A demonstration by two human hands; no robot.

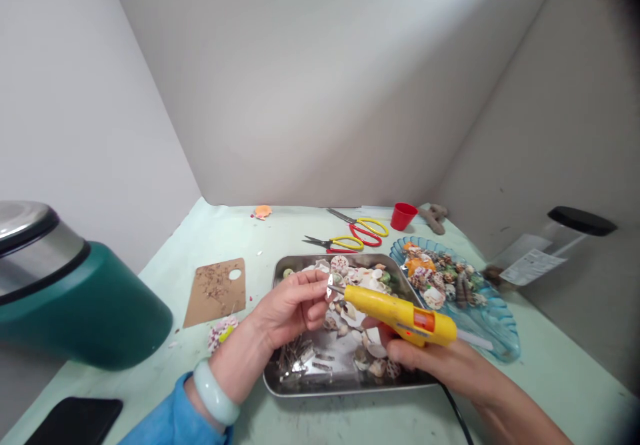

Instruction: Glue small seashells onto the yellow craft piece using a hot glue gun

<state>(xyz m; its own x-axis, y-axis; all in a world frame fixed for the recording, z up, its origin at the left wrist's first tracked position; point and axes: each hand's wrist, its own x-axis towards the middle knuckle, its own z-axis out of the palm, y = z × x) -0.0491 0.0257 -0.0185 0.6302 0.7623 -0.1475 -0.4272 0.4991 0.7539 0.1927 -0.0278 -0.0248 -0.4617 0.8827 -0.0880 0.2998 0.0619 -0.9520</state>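
My right hand (407,351) grips a yellow hot glue gun (395,310) with a glue stick (475,339) jutting from its back end. The gun's metal nozzle points left and meets a small white piece, perhaps a shell (329,286), pinched between the thumb and fingers of my left hand (295,301). Whether nozzle and piece touch, I cannot tell. Both hands are above a metal tray (345,391) holding many shells (357,275) and, at its left, a heap of short twig-like bits (297,355).
Beyond the tray lie two pairs of scissors (367,231) and a red cup (403,216). A blue scalloped plate (505,325) of shells stands right, near a clear container (545,245). Left are a brown board (207,298), a green flask (95,305) and a black phone-like slab (75,421). The gun's cord (456,411) hangs frontward.
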